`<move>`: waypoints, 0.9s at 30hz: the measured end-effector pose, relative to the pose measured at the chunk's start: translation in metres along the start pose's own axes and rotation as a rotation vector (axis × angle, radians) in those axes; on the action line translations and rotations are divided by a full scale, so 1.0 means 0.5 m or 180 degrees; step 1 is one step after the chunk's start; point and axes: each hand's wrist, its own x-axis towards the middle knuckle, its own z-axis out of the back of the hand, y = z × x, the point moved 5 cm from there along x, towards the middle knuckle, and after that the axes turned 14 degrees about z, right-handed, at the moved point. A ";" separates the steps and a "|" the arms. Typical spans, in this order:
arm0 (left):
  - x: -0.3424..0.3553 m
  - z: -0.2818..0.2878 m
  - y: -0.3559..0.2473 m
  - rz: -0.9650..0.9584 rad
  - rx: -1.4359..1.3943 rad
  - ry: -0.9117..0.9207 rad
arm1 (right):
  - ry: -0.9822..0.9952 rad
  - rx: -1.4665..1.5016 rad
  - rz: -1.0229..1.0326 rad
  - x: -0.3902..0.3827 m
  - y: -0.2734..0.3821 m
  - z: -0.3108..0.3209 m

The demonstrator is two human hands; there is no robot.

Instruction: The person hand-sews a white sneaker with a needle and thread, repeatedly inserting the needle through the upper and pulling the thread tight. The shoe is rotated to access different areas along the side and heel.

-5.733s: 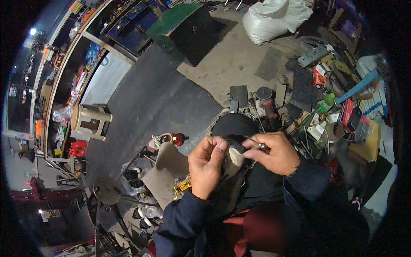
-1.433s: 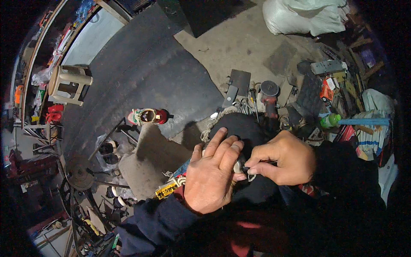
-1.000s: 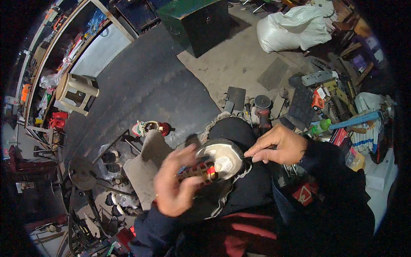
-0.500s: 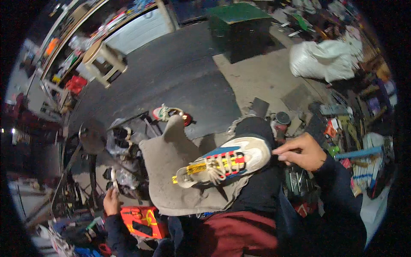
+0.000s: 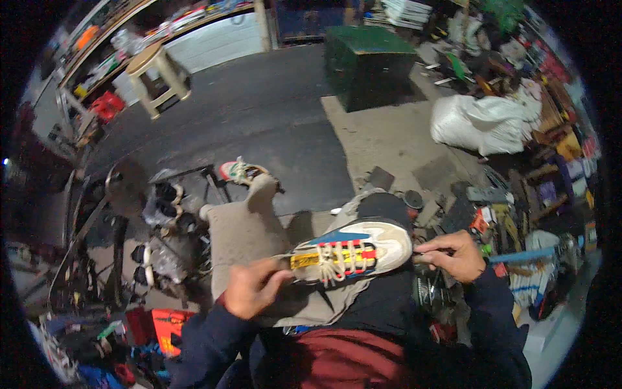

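A sneaker [image 5: 385, 246] in cream, blue, red and yellow, with pale laces, lies across my lap, toe to the right. Below it a grey-beige cloth [image 5: 240, 227] covers my leg. My left hand [image 5: 253, 288] is closed at the heel end, thumb and fingers pinching the collar there and hiding part of it. At the toe my right hand [image 5: 453, 256] makes a pinch close to the sole's edge. Whatever thin thing sits between those fingertips is too small to name. Another shoe [image 5: 240, 172], red, green and white, stands beyond the cloth.
An orange-red box [image 5: 170, 330] sits among clutter at lower left. Metal stands and shoes [image 5: 144, 262] fill the left side. A stool [image 5: 155, 78], a green box [image 5: 369, 68] and a white sack [image 5: 486, 123] are farther off. Tools and scraps [image 5: 499, 214] crowd the right.
My left hand has come in from the lower left to the sneaker's heel end. My right hand stays pinched by the toe. The view has shifted slightly.
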 end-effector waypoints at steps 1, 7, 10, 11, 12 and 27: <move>-0.013 0.015 0.011 0.0214 -0.0338 -0.0162 | 0.0004 0.0088 -0.0026 -0.002 -0.004 -0.001; -0.033 -0.029 0.027 0.0424 -0.3956 0.0441 | 0.0242 0.0103 0.0042 0.006 -0.019 -0.001; -0.014 -0.032 0.036 0.0797 -0.3315 0.0355 | 0.0308 0.0381 0.0104 0.009 -0.026 -0.003; -0.004 -0.028 0.037 0.0838 -0.2761 0.0396 | 0.0339 0.0522 -0.0039 0.007 -0.033 -0.005; -0.005 -0.036 0.040 0.1139 -0.2481 0.0733 | 0.0311 0.0541 0.0187 0.010 -0.030 -0.003; 0.122 -0.271 -0.065 0.1456 -0.3815 0.3126 | 0.0722 0.1409 -0.0491 0.018 -0.118 0.041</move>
